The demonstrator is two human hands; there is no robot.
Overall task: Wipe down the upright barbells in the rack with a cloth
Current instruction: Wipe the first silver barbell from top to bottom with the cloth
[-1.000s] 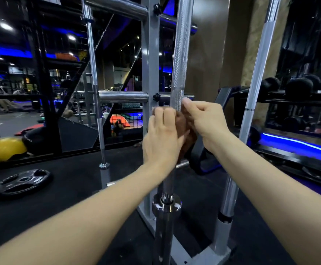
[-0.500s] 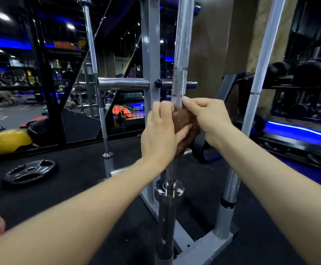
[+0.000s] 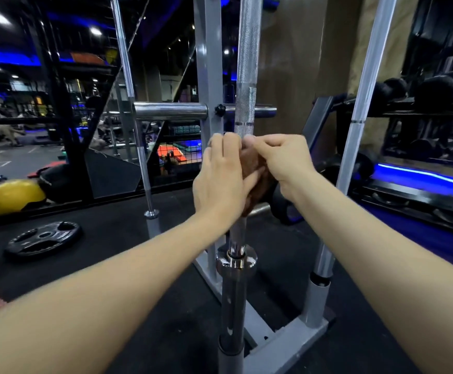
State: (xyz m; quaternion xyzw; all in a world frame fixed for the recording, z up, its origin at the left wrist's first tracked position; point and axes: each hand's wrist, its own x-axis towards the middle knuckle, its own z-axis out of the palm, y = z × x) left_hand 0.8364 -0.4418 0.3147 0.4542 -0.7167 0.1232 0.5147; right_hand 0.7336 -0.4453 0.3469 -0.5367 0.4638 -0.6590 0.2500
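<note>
Both hands close their grip on the brown cloth (image 3: 255,168), which is bunched around the middle barbell (image 3: 245,76) about halfway up the visible shaft. The left hand (image 3: 221,176) wraps the near left side, fingers curled over the top of the cloth and thumb pressing across it; the right hand (image 3: 280,160) pinches the upper right edge against the bar. That bar stands upright in the grey rack (image 3: 209,63), its collar (image 3: 236,259) below the hands and its lower sleeve dropping into a socket at the rack's base.

The step in hand looks like a stroke along the knurled section. To do it well, I would keep the cloth wrapped fully around the shaft so the far side gets cleaned too, squeeze firmly enough to work into the knurling (which traps grime more than smooth steel), and twist slightly while sliding. The bar only rests in its socket, so pressure should run along it rather than sideways, or it may rock.

A second barbell (image 3: 365,76) stands to the right and a thinner bar (image 3: 128,76) farther off to the left; neither is touched, so much of the job seems left. A weight plate (image 3: 43,237) lies on the floor to the left.
</note>
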